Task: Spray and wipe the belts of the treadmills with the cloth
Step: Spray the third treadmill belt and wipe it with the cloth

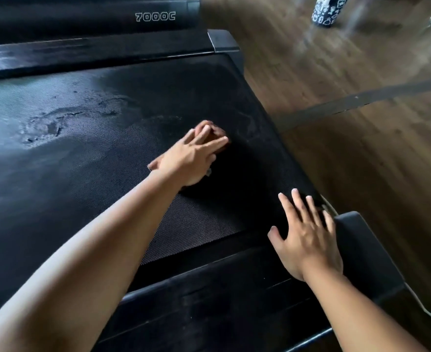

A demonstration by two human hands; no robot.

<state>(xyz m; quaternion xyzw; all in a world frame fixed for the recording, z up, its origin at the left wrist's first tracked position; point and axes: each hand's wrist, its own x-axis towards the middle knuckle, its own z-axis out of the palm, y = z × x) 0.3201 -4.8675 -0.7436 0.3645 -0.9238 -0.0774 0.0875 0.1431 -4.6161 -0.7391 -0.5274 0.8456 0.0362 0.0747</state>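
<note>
The black treadmill belt [87, 158] fills most of the view, with wet smears and swirls on its left part. My left hand [189, 158] lies flat with straight fingers on a brownish cloth [215, 130] and presses it onto the belt near its right side. Only the cloth's far edge shows past my fingers. My right hand [305, 235] rests open, fingers spread, on the belt's near right corner beside the side rail [356, 240].
A patterned dark-and-white spray bottle [326, 11] stands on the wooden floor [361, 97] at the top right. The treadmill's front housing marked 7000C [156, 16] rises at the top. A white cable [427, 308] runs along the floor at the right.
</note>
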